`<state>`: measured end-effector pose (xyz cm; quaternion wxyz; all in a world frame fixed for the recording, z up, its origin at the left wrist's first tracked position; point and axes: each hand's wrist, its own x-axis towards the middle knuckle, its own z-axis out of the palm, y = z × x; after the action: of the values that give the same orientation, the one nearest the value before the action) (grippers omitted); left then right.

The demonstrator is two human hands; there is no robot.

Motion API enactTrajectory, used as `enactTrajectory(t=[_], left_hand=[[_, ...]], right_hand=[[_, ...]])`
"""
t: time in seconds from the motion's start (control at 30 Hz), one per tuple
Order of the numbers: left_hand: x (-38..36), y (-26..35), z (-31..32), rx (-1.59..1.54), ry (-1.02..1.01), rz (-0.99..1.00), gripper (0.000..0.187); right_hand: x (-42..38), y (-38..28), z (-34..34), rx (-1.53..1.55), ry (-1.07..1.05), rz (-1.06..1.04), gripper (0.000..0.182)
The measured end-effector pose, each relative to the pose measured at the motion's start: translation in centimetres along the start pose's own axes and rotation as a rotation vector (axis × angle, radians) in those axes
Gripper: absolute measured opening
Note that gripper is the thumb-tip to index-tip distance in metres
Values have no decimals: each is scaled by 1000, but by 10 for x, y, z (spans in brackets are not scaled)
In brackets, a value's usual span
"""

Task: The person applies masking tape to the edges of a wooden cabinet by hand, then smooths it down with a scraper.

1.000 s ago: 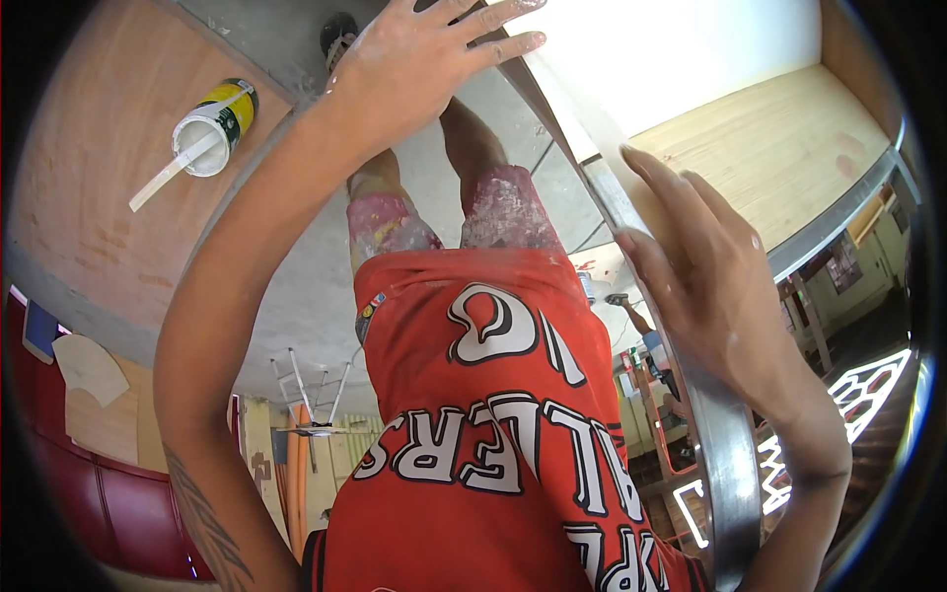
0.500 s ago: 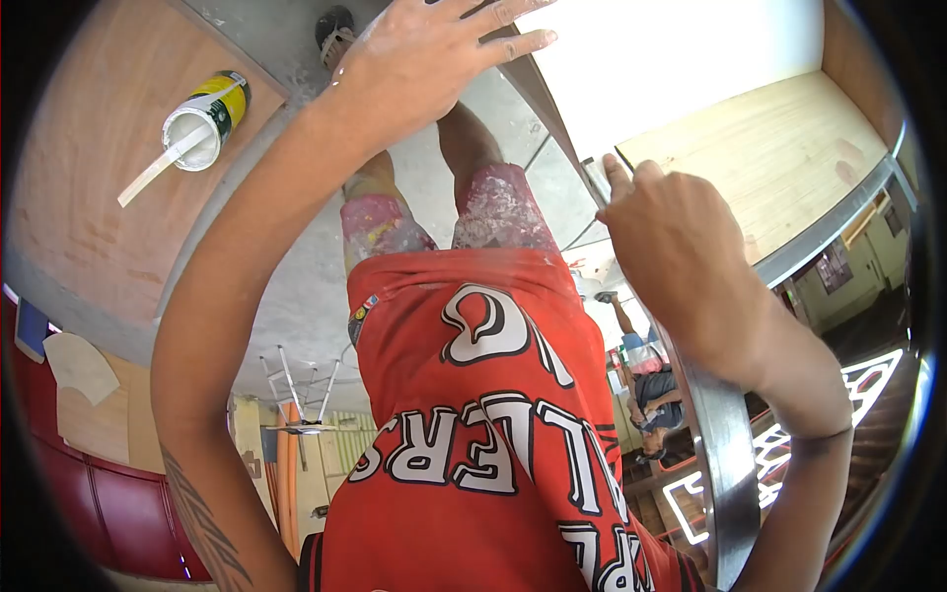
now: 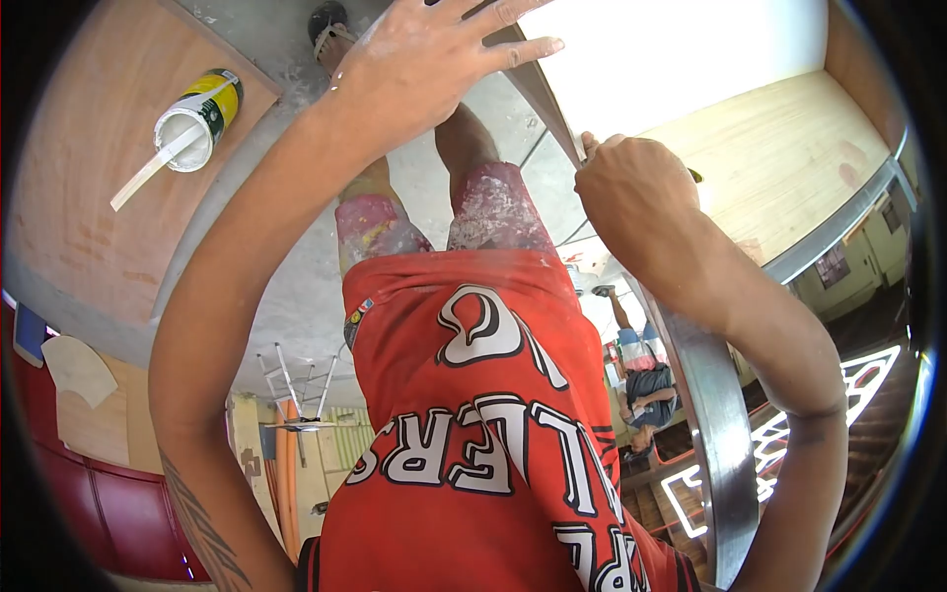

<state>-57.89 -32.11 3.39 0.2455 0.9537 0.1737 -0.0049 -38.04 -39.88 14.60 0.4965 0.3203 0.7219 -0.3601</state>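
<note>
My left hand (image 3: 434,54) is at the top of the view, fingers spread, with its fingertips by the edge of a bright white panel (image 3: 681,59). Part of that hand is cut off by the frame. Farther right, my right hand (image 3: 636,183) is closed at the near corner of the white panel, beside a pale plywood board (image 3: 789,148). A small dark and yellow bit (image 3: 695,176) shows behind its knuckles. What the fingers grip is mostly hidden, and I cannot make out its kind.
On a wooden board (image 3: 89,128) at left lies an open can (image 3: 202,113) of white paste with a flat stick (image 3: 153,173) in its mouth. A metal-edged beam (image 3: 715,434) runs at lower right. Beyond it is another person (image 3: 646,385). A folding stand (image 3: 301,390) is at lower left.
My right hand has moved a little up and left along the panel's edge, and its extended index finger has curled in. My left hand stays nearly still.
</note>
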Motion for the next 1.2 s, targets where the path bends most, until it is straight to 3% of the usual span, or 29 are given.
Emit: enactTrajectory(t=[0.1,0.13,0.17,0.8,1.2], left_hand=[[1,0,2,2,6,-2,59],[1,0,1,2,11,-2,59],[1,0,1,3,10,-2,59],[6,28,28,-32,-51,148,57],[8,18,21,-95,16,128,50]], right_hand=[[4,1,2,29,41,16,27],[5,1,-2,60,-2,29,14],[6,0,-5,91,-46,42,12],[9,-1,-5,97,-59,41,12],[-7,7,17,110,186,65,21]])
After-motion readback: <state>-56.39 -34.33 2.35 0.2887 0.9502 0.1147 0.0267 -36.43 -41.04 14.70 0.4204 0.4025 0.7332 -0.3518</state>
